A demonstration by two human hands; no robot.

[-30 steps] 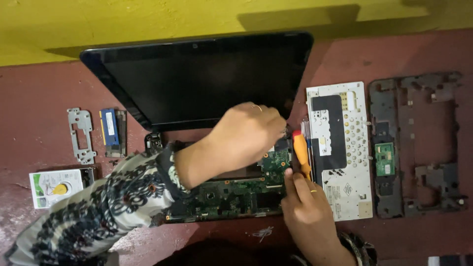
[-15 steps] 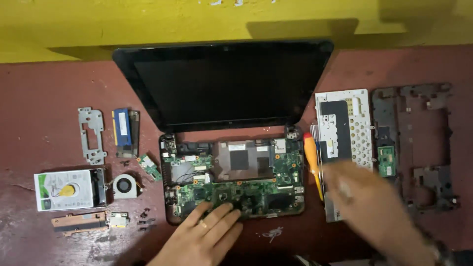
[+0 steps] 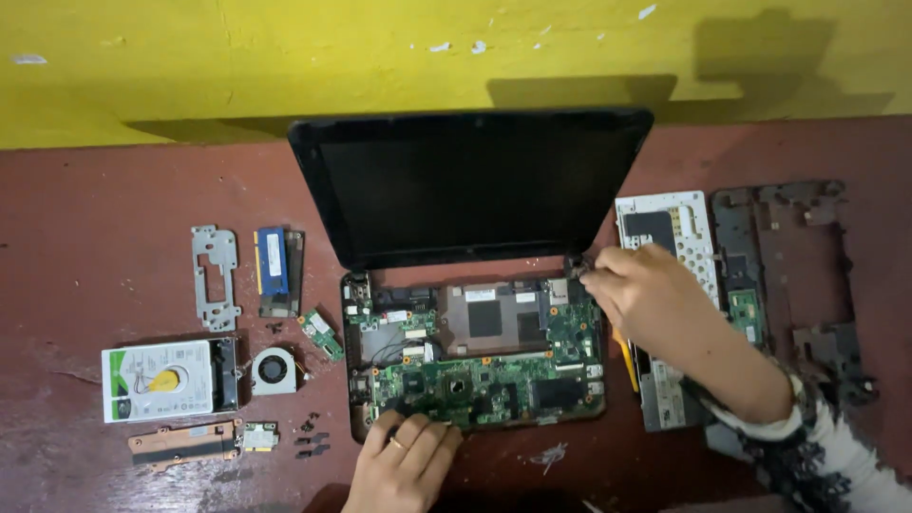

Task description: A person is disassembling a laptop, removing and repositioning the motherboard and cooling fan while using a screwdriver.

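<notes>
An opened black laptop (image 3: pixel 475 180) lies on the reddish table with its screen tilted back and its green motherboard (image 3: pixel 480 366) bare. My left hand (image 3: pixel 404 461) rests flat on the front edge of the base, fingers spread, a ring on one finger. My right hand (image 3: pixel 646 294) reaches to the right rear corner of the base by the hinge, fingertips pinched together there. Whether something small is between those fingertips is too small to tell. An orange-handled tool (image 3: pixel 625 356) lies beside the base, partly under my right forearm.
At the left lie a metal bracket (image 3: pixel 216 275), a memory stick (image 3: pixel 273 264), a hard drive (image 3: pixel 157 380), a small fan (image 3: pixel 275 370), a copper heat pipe (image 3: pixel 180 443), small boards and loose screws (image 3: pixel 312 439). The white keyboard back (image 3: pixel 670 228) and black frame (image 3: pixel 788 266) lie right.
My left hand has left the board's right side and come down to the base's front edge. My right hand has gone up from the front right to the right hinge corner. The view has shifted.
</notes>
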